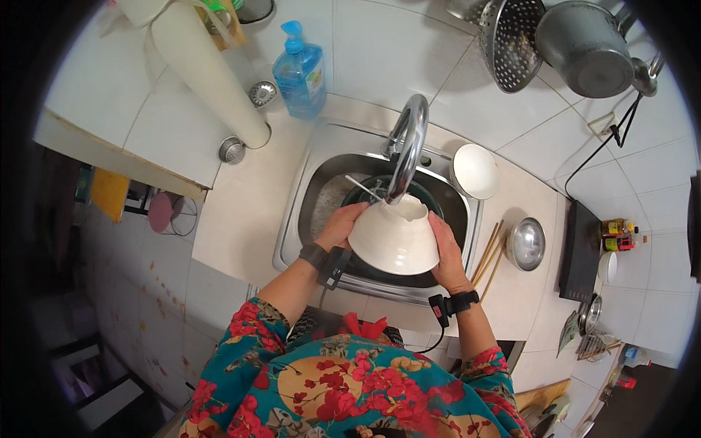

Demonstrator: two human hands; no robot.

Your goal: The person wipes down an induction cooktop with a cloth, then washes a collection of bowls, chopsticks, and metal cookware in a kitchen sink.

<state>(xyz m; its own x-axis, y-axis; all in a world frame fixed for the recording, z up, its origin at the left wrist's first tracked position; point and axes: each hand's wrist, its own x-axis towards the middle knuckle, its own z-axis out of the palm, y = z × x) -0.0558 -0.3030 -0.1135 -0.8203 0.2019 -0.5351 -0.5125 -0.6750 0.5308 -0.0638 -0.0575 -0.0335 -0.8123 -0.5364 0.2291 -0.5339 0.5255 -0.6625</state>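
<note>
A white bowl is tilted with its outside and foot towards the tap, held between both hands over the sink. My left hand grips its left side and my right hand its right side. The chrome faucet arches over the bowl, its spout at the bowl's foot, where water seems to run. Beneath is a dark green basin in the stainless steel sink, with a white utensil handle sticking out. Foamy water lies at the sink's left. The bowl hides much of the basin.
Right of the sink are a white bowl, a metal bowl, wooden chopsticks and an induction cooktop. A blue pump bottle stands behind the sink, near a sink strainer. A colander and a metal pot hang on the wall.
</note>
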